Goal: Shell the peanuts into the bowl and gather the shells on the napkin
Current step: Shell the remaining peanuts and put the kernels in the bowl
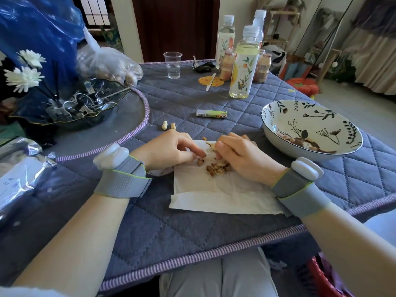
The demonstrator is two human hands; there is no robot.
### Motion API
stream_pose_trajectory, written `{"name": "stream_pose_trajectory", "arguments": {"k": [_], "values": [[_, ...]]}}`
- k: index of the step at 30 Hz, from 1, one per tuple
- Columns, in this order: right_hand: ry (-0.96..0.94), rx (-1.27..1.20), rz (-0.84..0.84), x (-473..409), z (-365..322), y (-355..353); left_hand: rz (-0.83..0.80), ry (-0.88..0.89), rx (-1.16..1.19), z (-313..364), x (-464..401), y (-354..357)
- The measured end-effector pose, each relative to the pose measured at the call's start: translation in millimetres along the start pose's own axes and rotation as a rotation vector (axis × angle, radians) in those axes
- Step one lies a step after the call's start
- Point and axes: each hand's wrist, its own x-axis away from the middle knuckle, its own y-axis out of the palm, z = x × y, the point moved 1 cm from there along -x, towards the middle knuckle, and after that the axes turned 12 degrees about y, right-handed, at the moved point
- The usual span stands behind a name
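A white napkin (214,189) lies on the quilted table cover in front of me, with a small pile of broken shells (216,168) near its far edge. My right hand (237,155) grips a pale piece of peanut shell (211,145) above the pile. My left hand (171,147) rests on the napkin's left corner, its fingertips reaching toward the shells; whether they pinch a fragment is hidden. Two whole peanuts (168,126) lie just beyond my left hand. The floral bowl (278,123) stands to the right and holds shelled kernels (288,138).
A lighter-like tube (211,113) lies mid-table. Bottles (243,65) and a clear plastic cup (173,65) stand at the back. A dark glass dish with clips and white flowers (64,108) sits at the left, a clear bag of peanuts (109,64) behind it.
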Motion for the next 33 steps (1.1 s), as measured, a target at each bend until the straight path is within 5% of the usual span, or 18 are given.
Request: {"name": "stream_pose_trajectory", "arguments": {"k": [7, 33], "values": [[-0.006, -0.026, -0.011, -1.0, -4.5, -1.0, 0.182, -0.006, 0.163, 7.6, -1.1, 2.4], [-0.035, -0.299, 0.004, -13.4, -14.2, 7.8, 0.222, 0.131, 0.059, 5.7, -7.2, 12.2]]}}
